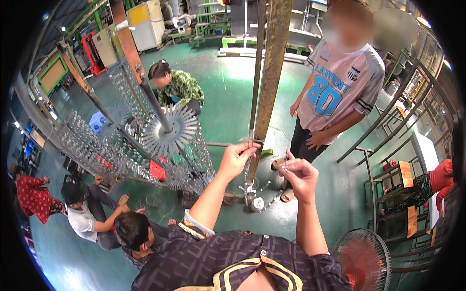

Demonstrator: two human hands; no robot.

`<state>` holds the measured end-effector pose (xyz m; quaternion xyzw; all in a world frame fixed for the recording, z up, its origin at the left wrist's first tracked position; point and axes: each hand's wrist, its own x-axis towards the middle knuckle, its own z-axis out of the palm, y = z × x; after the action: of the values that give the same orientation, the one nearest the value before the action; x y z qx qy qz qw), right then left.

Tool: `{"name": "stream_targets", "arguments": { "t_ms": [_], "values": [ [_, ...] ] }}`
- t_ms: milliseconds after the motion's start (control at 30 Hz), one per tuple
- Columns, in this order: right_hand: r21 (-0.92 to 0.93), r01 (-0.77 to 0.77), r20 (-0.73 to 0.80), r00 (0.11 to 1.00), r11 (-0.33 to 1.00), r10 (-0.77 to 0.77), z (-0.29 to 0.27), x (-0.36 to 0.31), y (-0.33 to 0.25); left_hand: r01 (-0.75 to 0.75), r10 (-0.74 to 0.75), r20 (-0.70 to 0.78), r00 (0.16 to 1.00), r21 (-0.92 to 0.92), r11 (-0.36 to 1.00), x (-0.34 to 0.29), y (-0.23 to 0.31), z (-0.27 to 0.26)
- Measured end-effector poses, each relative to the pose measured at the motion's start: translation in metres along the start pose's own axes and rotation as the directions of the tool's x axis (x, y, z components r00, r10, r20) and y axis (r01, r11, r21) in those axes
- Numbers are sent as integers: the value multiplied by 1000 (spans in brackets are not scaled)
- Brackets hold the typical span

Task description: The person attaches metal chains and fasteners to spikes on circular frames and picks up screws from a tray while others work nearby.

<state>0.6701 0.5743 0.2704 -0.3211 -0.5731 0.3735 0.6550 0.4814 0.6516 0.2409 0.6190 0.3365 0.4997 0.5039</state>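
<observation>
My left hand is raised beside an upright rusty metal post, its thumb and fingertips pinched together. A thin clear strip crosses the post just at these fingertips; I cannot make out what is between them. To the right of the post, my right hand is held up with thumb and forefinger pinched. Anything in that pinch is too small to name. Below, near the post's foot, a cluster of small shiny metal pieces sits next to a white-topped can.
On the left, strings of clear beads hang around a slotted metal disc on a slanted pole. A person in a pale jersey stands close ahead at right. Several people sit or crouch at left. A fan stands at lower right, near metal racks.
</observation>
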Motion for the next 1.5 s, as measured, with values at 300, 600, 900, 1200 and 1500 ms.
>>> {"name": "stream_targets", "arguments": {
  "t_ms": [300,600,900,1200,1500],
  "values": [
    [-27,41,-58,997,999,-42,-7,-25,-29,16,-4,-127,992,90,996,-10,-2,4],
    [-84,43,-110,993,996,-52,-16,-52,-44,-7,26,-192,981,96,995,-16,-7,4],
    [-77,81,-133,987,994,-91,-21,-65,-59,-21,45,-218,975,108,994,-23,3,6],
    [-138,113,-218,966,984,-141,-27,-69,-74,5,19,-204,979,115,993,-33,14,12],
    [-184,185,-223,948,965,-225,-33,-70,-78,16,-7,-146,989,64,998,-72,28,32]
  ]
}}
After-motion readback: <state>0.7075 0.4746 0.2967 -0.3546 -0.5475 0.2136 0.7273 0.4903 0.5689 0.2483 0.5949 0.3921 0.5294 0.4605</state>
